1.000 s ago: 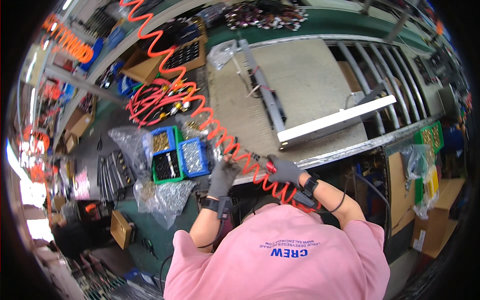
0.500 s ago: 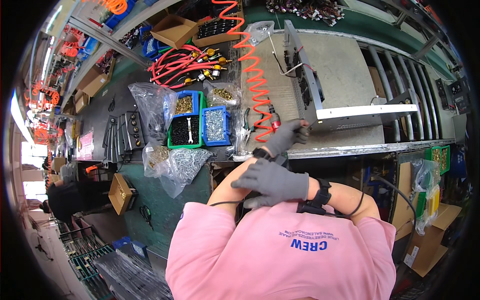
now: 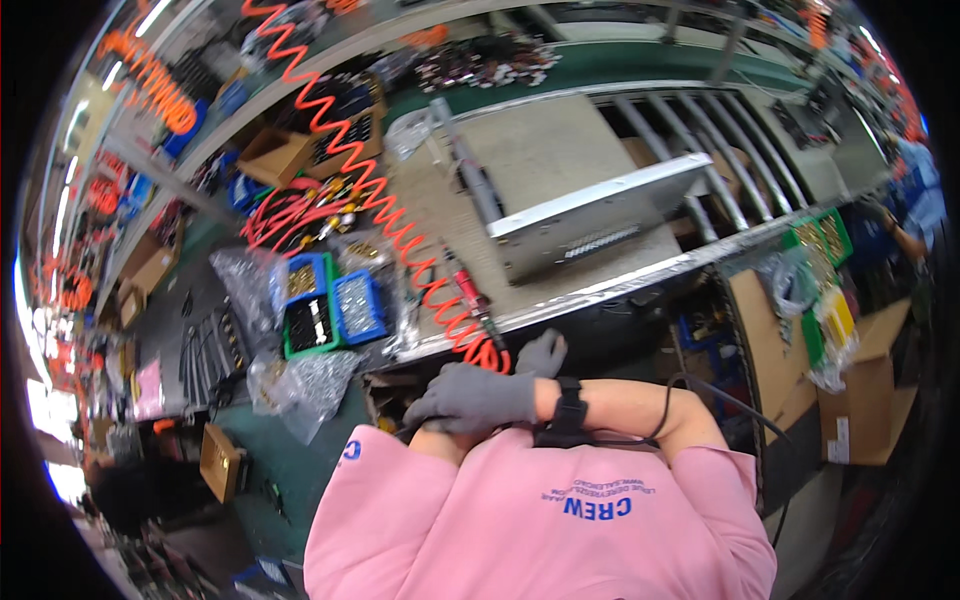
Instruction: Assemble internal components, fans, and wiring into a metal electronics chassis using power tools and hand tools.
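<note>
Both my hands wear grey gloves, and my forearms cross in front of my chest. My right hand (image 3: 478, 396) lies over my left forearm with its fingers stretched out, holding nothing I can see. Just beyond it, my left hand (image 3: 541, 353) shows partly, fingers loosely apart and nothing in them; it is below the bench edge. Close to it hang the lower loops of an orange coiled hose (image 3: 484, 354). A red power screwdriver (image 3: 465, 285) is by the bench edge. Farther off, a metal chassis (image 3: 590, 215) with a raised panel stands on the bench.
Blue and green bins (image 3: 357, 305) of screws, one with a wrench (image 3: 318, 320), sit at left beside plastic bags of hardware (image 3: 312, 385). Metal rollers (image 3: 728, 170) are at the right. Cardboard boxes (image 3: 858, 400) stand at lower right. Another person (image 3: 915, 190) is at the far right.
My view has turned to the right, and the bench things have shifted left in it. My left hand has drawn back from the chassis corner to below the bench edge. My right hand stays over the left forearm.
</note>
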Demonstrator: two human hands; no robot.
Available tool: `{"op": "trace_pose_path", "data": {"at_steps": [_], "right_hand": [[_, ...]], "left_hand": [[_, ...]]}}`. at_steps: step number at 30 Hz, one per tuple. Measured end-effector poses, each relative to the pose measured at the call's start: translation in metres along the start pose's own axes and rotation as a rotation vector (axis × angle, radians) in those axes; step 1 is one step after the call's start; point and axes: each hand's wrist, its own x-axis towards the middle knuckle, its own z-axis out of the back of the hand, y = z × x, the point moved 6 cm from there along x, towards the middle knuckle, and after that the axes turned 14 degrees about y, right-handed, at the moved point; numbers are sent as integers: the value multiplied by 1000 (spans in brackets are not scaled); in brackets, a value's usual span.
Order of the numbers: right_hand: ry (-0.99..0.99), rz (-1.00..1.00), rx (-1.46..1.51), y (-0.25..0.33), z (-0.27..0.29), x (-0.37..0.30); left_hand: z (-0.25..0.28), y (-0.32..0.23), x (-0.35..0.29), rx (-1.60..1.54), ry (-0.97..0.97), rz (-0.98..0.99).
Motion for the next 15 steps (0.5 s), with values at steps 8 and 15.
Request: {"op": "trace_pose_path", "data": {"at_steps": [8,15], "right_hand": [[-51,134,992,46,13,-50],[82,294,810,83,19,-78]], "left_hand": [[-95,-104,-4,256,524,-316],[-142,-162,-19,353,782,-549]]}}
